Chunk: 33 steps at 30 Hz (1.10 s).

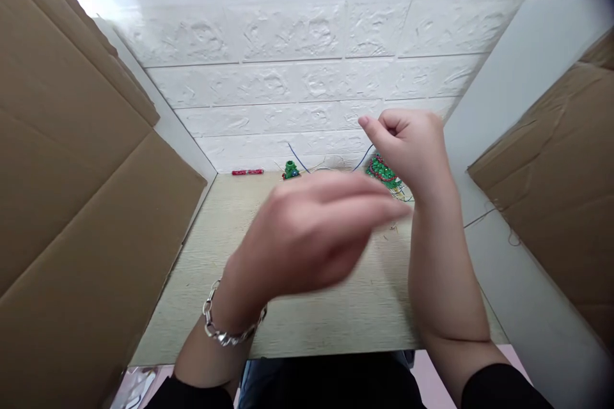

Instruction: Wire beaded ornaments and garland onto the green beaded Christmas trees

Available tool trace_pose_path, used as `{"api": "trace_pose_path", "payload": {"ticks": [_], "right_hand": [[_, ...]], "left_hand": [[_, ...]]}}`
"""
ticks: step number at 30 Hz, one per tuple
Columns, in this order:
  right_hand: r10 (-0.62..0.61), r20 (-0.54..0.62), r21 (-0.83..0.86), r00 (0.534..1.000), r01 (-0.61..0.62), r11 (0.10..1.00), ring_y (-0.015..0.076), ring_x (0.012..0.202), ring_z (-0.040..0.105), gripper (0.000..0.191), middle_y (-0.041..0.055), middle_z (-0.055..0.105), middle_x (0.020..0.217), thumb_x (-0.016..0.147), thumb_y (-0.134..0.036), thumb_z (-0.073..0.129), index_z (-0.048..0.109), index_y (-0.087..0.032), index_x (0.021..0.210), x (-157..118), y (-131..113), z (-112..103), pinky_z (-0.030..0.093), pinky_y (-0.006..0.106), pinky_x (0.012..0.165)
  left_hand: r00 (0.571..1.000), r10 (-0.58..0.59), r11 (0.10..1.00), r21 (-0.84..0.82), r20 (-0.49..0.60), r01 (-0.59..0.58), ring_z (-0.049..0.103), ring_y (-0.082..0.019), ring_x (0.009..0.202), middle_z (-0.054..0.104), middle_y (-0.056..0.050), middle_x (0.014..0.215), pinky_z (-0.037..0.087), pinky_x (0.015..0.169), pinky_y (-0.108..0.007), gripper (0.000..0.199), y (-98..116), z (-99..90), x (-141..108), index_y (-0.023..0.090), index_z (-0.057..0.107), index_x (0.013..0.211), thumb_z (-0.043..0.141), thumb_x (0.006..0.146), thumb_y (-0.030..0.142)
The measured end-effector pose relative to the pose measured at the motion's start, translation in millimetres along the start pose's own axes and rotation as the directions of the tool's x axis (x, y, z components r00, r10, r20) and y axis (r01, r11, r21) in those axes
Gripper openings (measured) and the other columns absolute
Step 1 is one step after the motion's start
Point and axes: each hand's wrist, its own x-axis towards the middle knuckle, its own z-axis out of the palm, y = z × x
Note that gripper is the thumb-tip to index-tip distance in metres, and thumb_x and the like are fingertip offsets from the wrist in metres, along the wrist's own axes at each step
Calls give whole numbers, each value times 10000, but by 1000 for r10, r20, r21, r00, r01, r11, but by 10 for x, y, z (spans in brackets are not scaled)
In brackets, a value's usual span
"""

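My left hand (316, 230), with a silver chain bracelet (225, 335) on the wrist, is raised over the middle of the table. Motion smears its fingers, which point right, and I cannot make out anything in them. Higher up on the right, my right hand (412, 140) is closed in a fist with the thumb out to the left; nothing shows in it. Behind it, partly covered, stands a small green tree decoration (382, 171) with red trim. A smaller green piece (290, 170) sits by the back wall, beyond the left hand.
A short red stick-like item (247, 172) lies at the back left. Thin blue wire (298, 157) and pale strands run along the wall. Cardboard panels flank the wooden table (211, 255) at left (96, 204) and right (551, 172). A white brick-pattern wall (288, 83) closes the back.
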Motion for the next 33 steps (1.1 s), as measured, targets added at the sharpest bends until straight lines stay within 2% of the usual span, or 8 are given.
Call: {"api": "trace_pose_path", "payload": {"ticks": [2, 4, 8, 15, 20, 25, 28, 33], "right_hand": [[-4, -2, 6, 1000, 4, 1000, 102, 486, 239, 569, -52, 193, 471, 933, -342, 589, 226, -205, 517, -8, -23, 11, 219, 302, 527], [-13, 2, 18, 1000, 13, 1000, 97, 487, 232, 564, -54, 194, 476, 925, -314, 594, 216, -202, 523, -15, -44, 27, 219, 297, 528], [-22, -2, 31, 1000, 22, 999, 94, 490, 214, 570, -55, 182, 485, 928, -328, 592, 209, -202, 525, -17, -59, 62, 213, 295, 519], [21, -99, 79, 995, -13, 997, 95, 495, 198, 574, -48, 188, 499, 949, -367, 569, 213, -205, 528, -25, -66, 52, 203, 297, 500], [36, -40, 182, 999, -28, 983, 94, 492, 205, 576, -47, 197, 513, 935, -350, 595, 209, -209, 531, -40, -104, 34, 204, 295, 495], [-1, 17, 178, 1000, -2, 984, 92, 495, 230, 573, -51, 201, 500, 917, -364, 620, 246, -203, 514, -54, -166, 39, 214, 286, 497], [-25, 42, 191, 999, 17, 982, 92, 498, 244, 565, -51, 214, 496, 916, -369, 620, 255, -202, 517, -63, -205, 28, 222, 283, 500], [-20, 60, 226, 998, 6, 974, 92, 501, 243, 547, -47, 235, 502, 914, -365, 611, 270, -200, 519, -78, -236, -20, 221, 284, 497]], "left_hand": [[998, 47, 996, 69, 48, -50, 687, -135, 919, 712, 4, 1096, 578, 732, -256, 292, -238, 132, 144, 272, 707, 1018, 495, 925, 95], [994, -12, 990, 139, 106, -2, 682, -166, 960, 687, -33, 1194, 570, 735, -272, 283, -463, 237, 196, 245, 675, 1162, 567, 914, 162], [976, -45, 986, 164, 213, 10, 687, -173, 839, 744, -24, 947, 534, 716, -279, 152, -724, 279, 179, 218, 735, 1021, 647, 901, 247], [937, -141, 985, 142, 319, 100, 670, -159, 715, 741, 13, 779, 489, 668, -279, 178, -758, 175, 198, 226, 758, 833, 596, 903, 198], [889, -402, 877, 369, 218, 306, 678, -219, 871, 754, -39, 905, 491, 763, -328, 193, -837, 125, 205, 206, 744, 855, 557, 903, 195], [817, -571, 776, 377, 83, 505, 672, -219, 889, 756, -28, 932, 484, 776, -332, 209, -937, 71, 189, 231, 741, 898, 533, 915, 223], [783, -622, 723, 390, 11, 570, 664, -226, 868, 752, -28, 877, 474, 782, -346, 204, -1000, 54, 171, 231, 746, 879, 544, 906, 242], [769, -628, 707, 321, -124, 630, 632, -226, 771, 708, -19, 730, 470, 779, -363, 144, -1183, 72, 121, 235, 724, 773, 602, 849, 247]]}}
